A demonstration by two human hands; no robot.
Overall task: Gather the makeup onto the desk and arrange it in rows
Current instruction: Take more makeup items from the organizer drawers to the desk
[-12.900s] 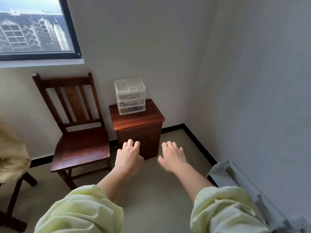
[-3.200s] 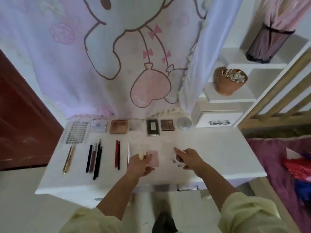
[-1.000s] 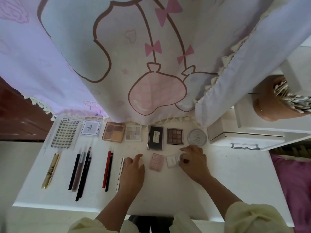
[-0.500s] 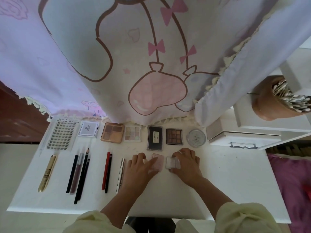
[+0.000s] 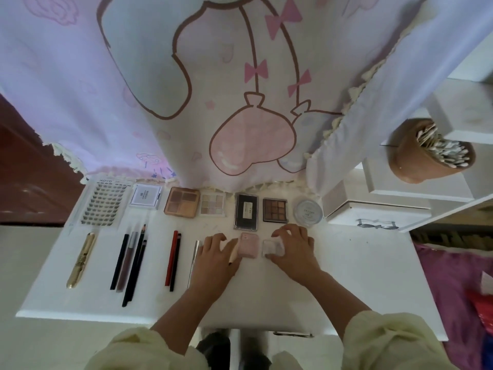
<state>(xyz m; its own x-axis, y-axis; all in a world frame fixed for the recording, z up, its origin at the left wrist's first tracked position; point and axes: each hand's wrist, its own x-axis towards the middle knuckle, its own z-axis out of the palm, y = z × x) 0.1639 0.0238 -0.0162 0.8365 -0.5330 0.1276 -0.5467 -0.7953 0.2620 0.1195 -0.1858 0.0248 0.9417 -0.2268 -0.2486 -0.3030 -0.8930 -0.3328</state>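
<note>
On the white desk (image 5: pixel 346 276), the back row holds a lash tray (image 5: pixel 102 202), a white compact (image 5: pixel 146 196), several eyeshadow palettes (image 5: pixel 182 202), a black case (image 5: pixel 246 211) and a round jar (image 5: pixel 308 211). The front row has a gold tube (image 5: pixel 81 260), dark pencils (image 5: pixel 130 263), red pencils (image 5: pixel 172 256) and a silver stick (image 5: pixel 194 259). My left hand (image 5: pixel 216 256) lies over a small cream stick (image 5: pixel 233 253), against the left side of a pink compact (image 5: pixel 248 245). My right hand (image 5: pixel 293 249) pinches a small clear case (image 5: pixel 273 247) just right of the compact.
A cartoon-print curtain (image 5: pixel 240 102) hangs over the desk's back edge. A white box (image 5: pixel 373 214) and shelves stand at the right, with a brown pot of cotton swabs (image 5: pixel 429 153). A pink cloth (image 5: pixel 458 289) lies right of the desk.
Both hands have stayed at the pink compact and the clear case. The clear case now sits slightly apart from the compact. The view has come closer.
</note>
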